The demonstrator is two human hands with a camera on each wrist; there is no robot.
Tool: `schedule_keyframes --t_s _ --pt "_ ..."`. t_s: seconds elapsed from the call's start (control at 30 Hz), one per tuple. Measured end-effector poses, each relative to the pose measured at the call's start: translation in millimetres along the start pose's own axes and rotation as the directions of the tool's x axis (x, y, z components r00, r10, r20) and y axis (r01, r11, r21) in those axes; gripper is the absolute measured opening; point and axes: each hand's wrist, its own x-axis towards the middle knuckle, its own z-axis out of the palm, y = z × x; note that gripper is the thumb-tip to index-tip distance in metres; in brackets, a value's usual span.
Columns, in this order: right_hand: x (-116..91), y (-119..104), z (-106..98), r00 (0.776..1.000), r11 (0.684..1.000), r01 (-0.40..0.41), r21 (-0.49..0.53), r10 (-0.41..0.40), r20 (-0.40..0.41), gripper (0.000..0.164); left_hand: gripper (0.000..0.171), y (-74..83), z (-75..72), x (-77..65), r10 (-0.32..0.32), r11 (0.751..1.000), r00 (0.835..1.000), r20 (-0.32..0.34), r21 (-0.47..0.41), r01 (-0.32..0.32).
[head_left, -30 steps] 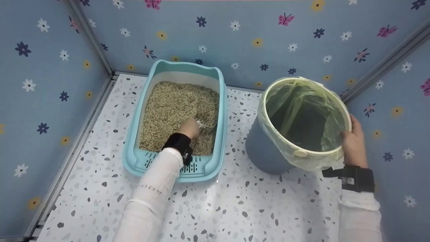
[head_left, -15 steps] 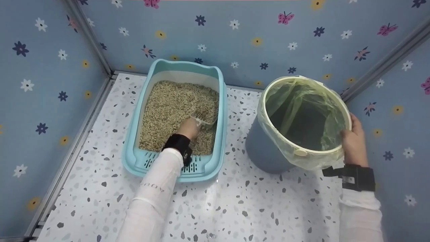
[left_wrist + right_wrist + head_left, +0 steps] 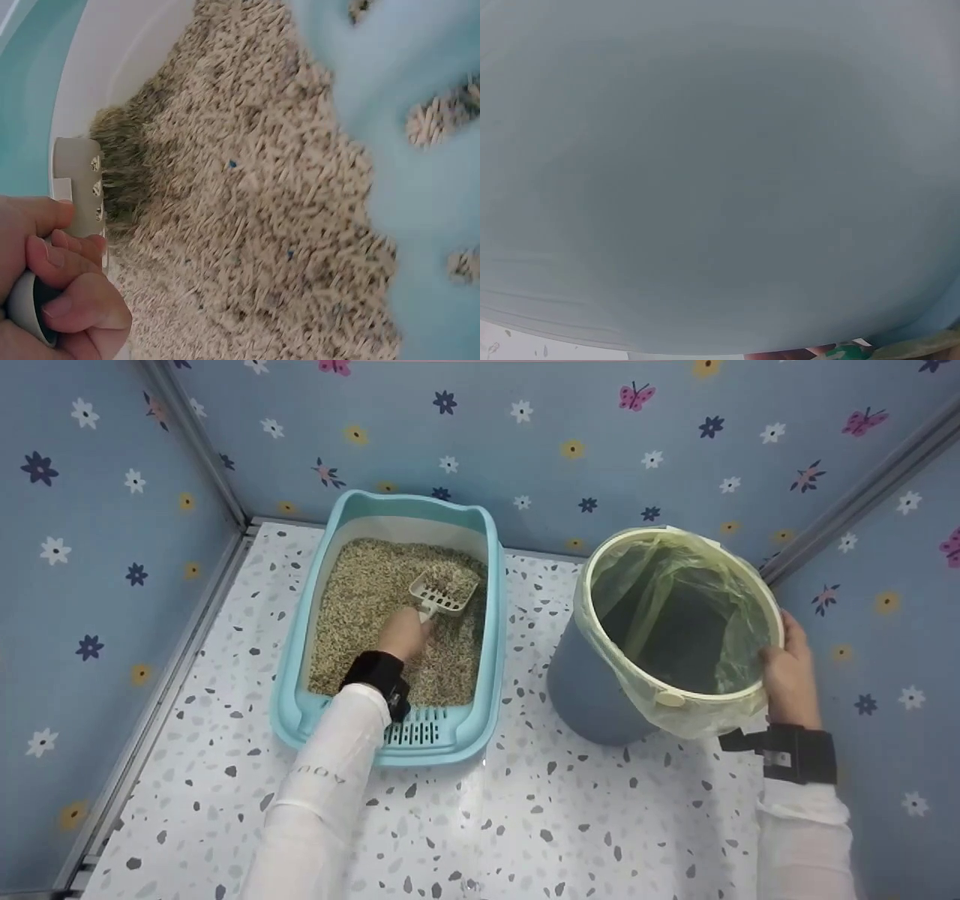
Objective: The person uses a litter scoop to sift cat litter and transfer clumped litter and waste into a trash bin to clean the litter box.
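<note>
My left hand [image 3: 406,633] grips the handle of a pale slotted litter scoop [image 3: 429,604], with fingers curled round it in the left wrist view. Litter lies in the scoop's head, over the right side of the turquoise litter box [image 3: 494,585]. Pellet litter [image 3: 360,607] spreads across the box. At the right, my right hand [image 3: 792,675] holds the rim of a blue-grey trash bin [image 3: 592,690], thumb over the rim and fingers outside. The bin tilts, its mouth facing me. A thin yellow bag [image 3: 720,721] lines it. The bin's side fills most of the right wrist view.
The box has a slotted front ledge [image 3: 420,733]. White speckled floor [image 3: 517,825] lies between the box and the bin and in front of both. Flowered blue wall panels [image 3: 480,450] stand behind and at both sides, with metal strips [image 3: 199,675] along their edges.
My left hand has brought the scoop up out of the litter, slightly back and left, and its slotted head now shows with litter in it. The right hand stays on the bin rim.
</note>
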Motion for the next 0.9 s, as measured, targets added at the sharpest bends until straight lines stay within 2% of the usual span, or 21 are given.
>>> schedule_keyframes --t_s 0.2,0.47,0.63,0.9 --pt "0 0 0 1.000 1.000 0.005 0.004 -0.005 0.005 0.067 0.027 -8.5 -21.2 -6.9 0.033 0.997 0.998 -0.062 -0.073 -0.037" --pt "1 -1 0 1.000 1.000 0.017 0.007 -0.017 -0.002 0.068 0.037 -19.5 -41.7 -22.2 0.088 0.989 0.982 -0.169 -0.107 -0.107" --pt "1 -1 0 1.000 1.000 0.012 0.023 -0.012 -0.002 0.069 0.040 -28.4 -47.4 -28.8 0.114 0.979 0.970 -0.214 -0.143 -0.146" --pt "1 0 0 1.000 1.000 0.000 0.014 0.000 -0.004 0.070 0.040 -38.5 -45.9 -35.9 0.178 0.958 0.938 -0.298 -0.164 -0.234"
